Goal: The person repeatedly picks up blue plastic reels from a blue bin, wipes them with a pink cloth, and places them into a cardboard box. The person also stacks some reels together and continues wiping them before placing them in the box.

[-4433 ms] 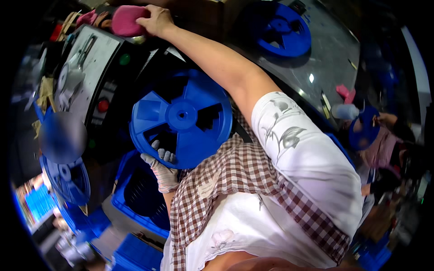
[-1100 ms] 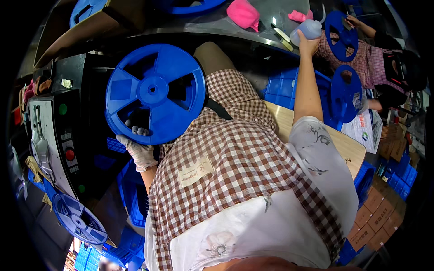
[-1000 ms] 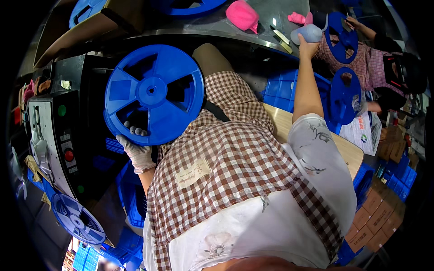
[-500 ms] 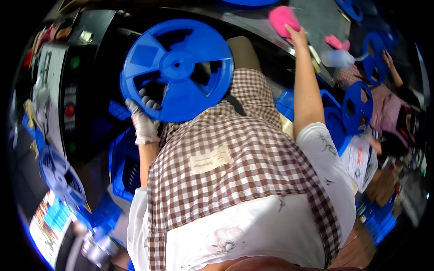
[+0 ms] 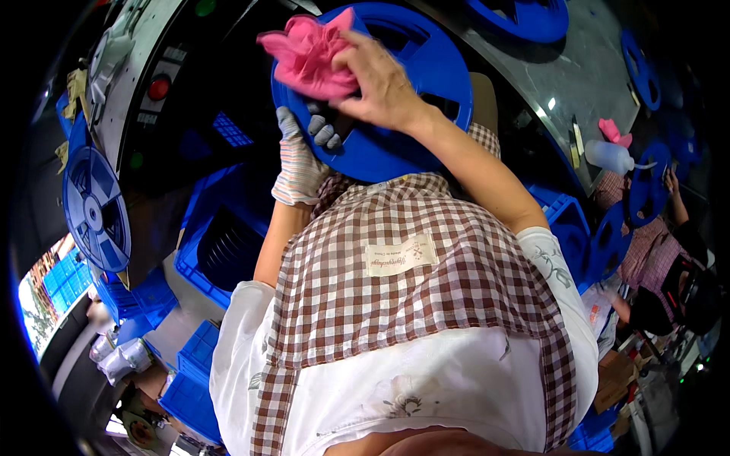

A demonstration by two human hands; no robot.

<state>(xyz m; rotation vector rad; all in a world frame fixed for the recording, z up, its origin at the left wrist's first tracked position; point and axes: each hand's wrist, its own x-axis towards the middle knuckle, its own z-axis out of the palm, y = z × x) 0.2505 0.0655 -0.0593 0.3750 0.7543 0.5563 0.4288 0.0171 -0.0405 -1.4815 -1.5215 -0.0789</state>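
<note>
A large blue plastic reel [image 5: 380, 148] is held up in front of my apron. My left hand [image 5: 300, 156], in a striped glove with grey fingertips, grips its lower left rim, the fingers curled through an opening. My bare right hand [image 5: 384, 87] presses a crumpled pink cloth [image 5: 315, 57] against the reel's upper left part. The cloth and this hand hide the reel's hub and much of that side. Some of the right fingertips are sunk in the cloth's folds.
Another blue reel [image 5: 525, 19] lies on the grey table [image 5: 544, 83], near a clear squeeze bottle [image 5: 608, 156] and a second pink cloth [image 5: 614, 132]. Blue crates [image 5: 186, 258] stand low at the left. On the right, a co-worker's hand [image 5: 672, 182] touches a blue reel [image 5: 649, 186].
My right hand has brought the pink cloth from above the table leftward onto the reel. My left hand still holds the reel. The whole view has shifted.
</note>
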